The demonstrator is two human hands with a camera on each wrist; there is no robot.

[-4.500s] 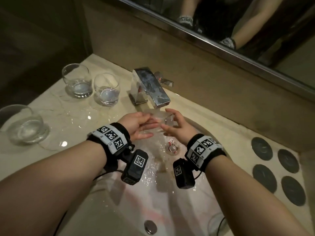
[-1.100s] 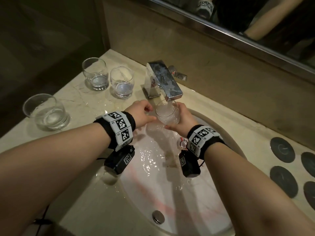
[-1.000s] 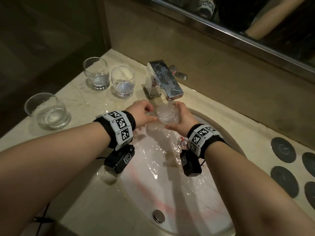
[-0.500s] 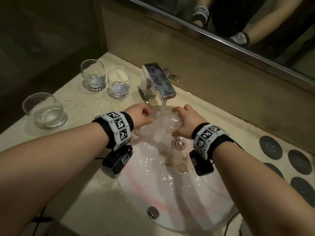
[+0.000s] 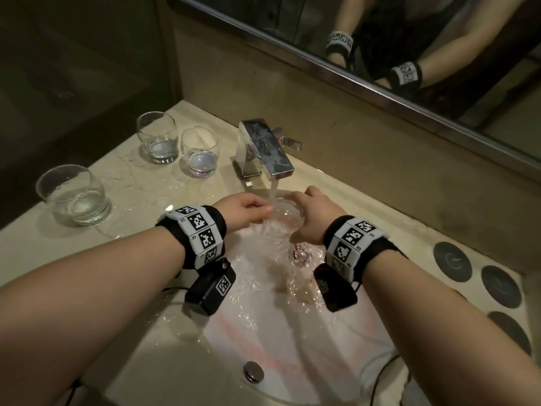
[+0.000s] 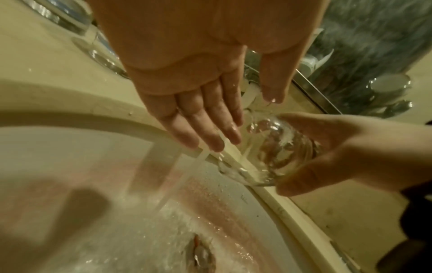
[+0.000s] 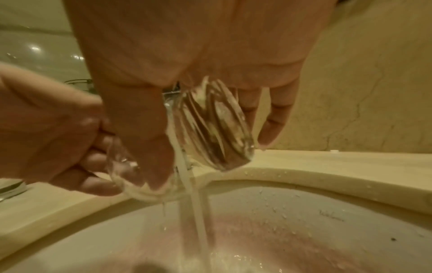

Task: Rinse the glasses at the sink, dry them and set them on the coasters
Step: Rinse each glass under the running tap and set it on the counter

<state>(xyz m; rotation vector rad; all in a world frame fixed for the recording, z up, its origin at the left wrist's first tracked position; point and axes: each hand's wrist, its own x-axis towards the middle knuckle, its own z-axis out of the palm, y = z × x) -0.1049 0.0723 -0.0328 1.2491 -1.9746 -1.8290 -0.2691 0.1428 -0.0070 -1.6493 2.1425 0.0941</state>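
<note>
A clear tumbler (image 5: 285, 218) hangs tilted on its side over the sink basin (image 5: 263, 332), under the water running from the chrome faucet (image 5: 265, 148). My right hand (image 5: 304, 212) grips it, thumb on one side and fingers on the other, as the right wrist view shows on the tumbler (image 7: 210, 129). My left hand (image 5: 257, 208) reaches in from the left with straight wet fingers (image 6: 210, 136) touching the tumbler (image 6: 275, 153) at its rim, in the stream. Three more glasses (image 5: 158, 139) (image 5: 200, 152) (image 5: 74, 196) stand on the counter to the left. Dark round coasters (image 5: 452, 260) (image 5: 501, 285) lie on the right.
Water sheets across the basin toward the drain (image 5: 298, 253). A wet patch spreads on the marble counter (image 5: 131, 177) beside the glasses. A mirror (image 5: 380, 54) runs along the back wall. A round metal overflow button (image 5: 254, 371) sits at the basin's near side.
The tumbler stood upright right under the spout a second ago; my right hand has lowered and tipped it sideways. My left hand stays beside its rim.
</note>
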